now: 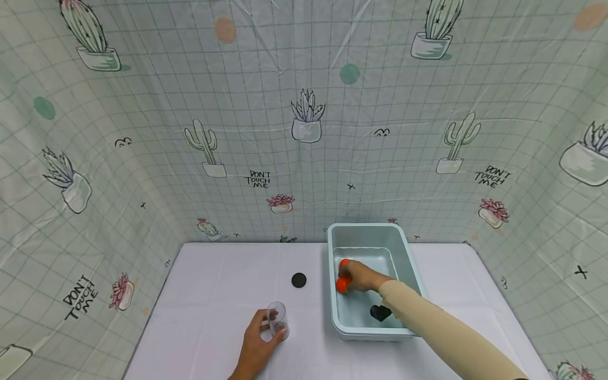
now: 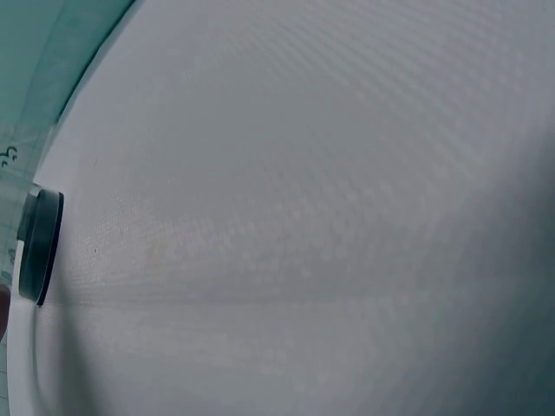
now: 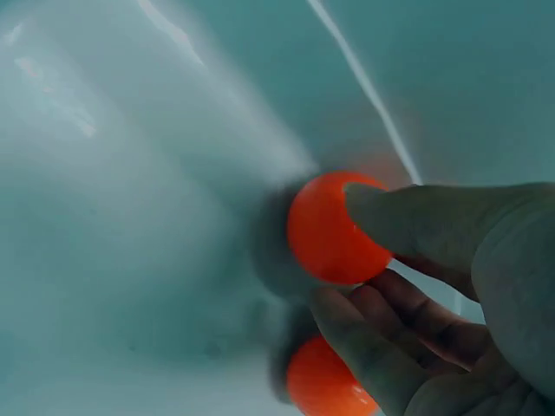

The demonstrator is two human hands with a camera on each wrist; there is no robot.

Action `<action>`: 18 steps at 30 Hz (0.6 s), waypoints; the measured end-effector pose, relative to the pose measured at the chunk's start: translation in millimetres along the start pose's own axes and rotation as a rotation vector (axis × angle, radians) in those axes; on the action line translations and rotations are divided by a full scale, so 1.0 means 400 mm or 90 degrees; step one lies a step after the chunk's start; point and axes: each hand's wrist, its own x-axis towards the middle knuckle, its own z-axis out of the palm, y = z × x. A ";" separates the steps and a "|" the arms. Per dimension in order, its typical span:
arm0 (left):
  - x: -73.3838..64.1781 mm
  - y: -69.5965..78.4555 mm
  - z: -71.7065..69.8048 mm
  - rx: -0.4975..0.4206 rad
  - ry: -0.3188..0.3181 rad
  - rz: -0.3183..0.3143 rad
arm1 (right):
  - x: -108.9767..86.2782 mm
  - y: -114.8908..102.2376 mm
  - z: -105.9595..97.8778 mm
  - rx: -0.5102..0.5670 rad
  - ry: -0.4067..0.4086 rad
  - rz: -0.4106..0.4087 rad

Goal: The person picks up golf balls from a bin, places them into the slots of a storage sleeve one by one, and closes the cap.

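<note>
My left hand (image 1: 258, 343) holds a clear cylindrical container (image 1: 277, 320) on the white table, its fingers and thumb curled about the sides. Inside the grey bin, my right hand (image 1: 362, 276) pinches an orange ball (image 3: 334, 230) between thumb and fingers. A second orange ball (image 3: 325, 379) lies just beside the fingers in the right wrist view. A round black disc (image 1: 298, 280), like a lid, lies on the table beyond the container. The left wrist view shows this dark disc (image 2: 40, 247) at its left edge; a fingertip shows there too.
The grey plastic bin (image 1: 334, 316) stands right of the middle, with raised walls around the right hand. A black object (image 1: 380, 313) lies in it, partly behind the right sleeve (image 1: 427, 316). A cactus-print cloth (image 1: 304, 158) hangs behind and along both sides of the table (image 1: 214, 295).
</note>
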 end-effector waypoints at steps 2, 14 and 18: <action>0.000 -0.001 0.000 0.002 -0.003 0.002 | 0.000 0.000 0.005 -0.004 -0.018 0.016; 0.001 -0.003 0.000 -0.005 0.000 0.003 | 0.007 -0.002 0.018 -0.028 -0.052 0.019; -0.001 -0.004 -0.001 -0.019 0.000 0.000 | 0.001 -0.001 0.013 -0.026 -0.060 0.025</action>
